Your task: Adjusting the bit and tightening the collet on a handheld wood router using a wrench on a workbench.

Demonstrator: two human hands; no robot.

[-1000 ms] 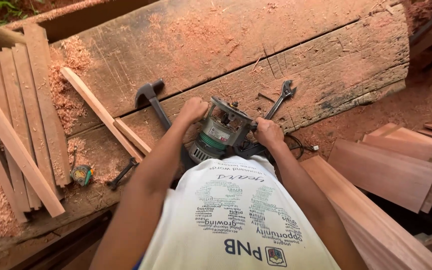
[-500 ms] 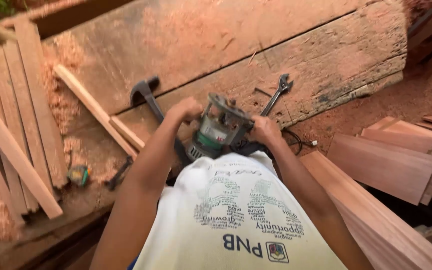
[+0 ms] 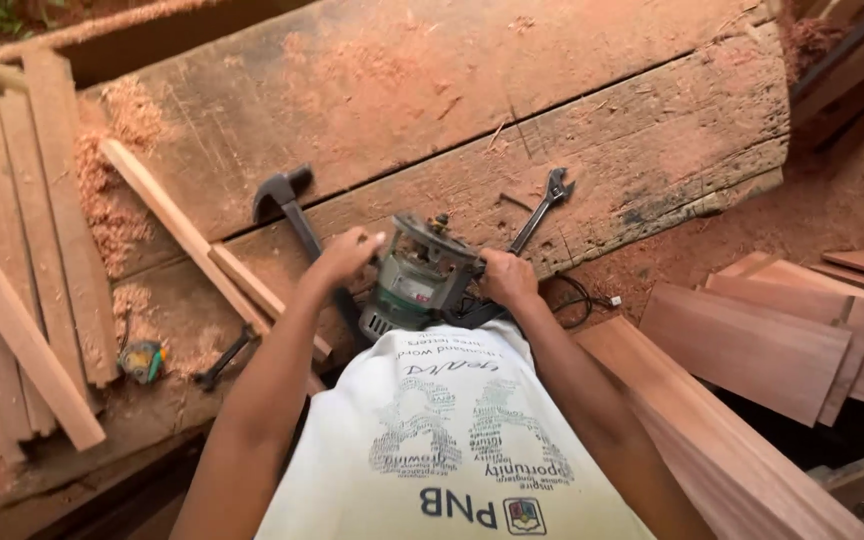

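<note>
Both hands, left and right, clamp one green router; one hammer and one wrench lie beside.

We had a single view, worn on the head, which looked steeply down from close above our own chest and arms onto the desk, its far edge toward the frame's top.

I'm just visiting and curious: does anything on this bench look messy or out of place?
Yes: sawdust lies in reddish heaps across the workbench, and a hammer and wrench lie loose beside the green power tool both hands grip.
</note>
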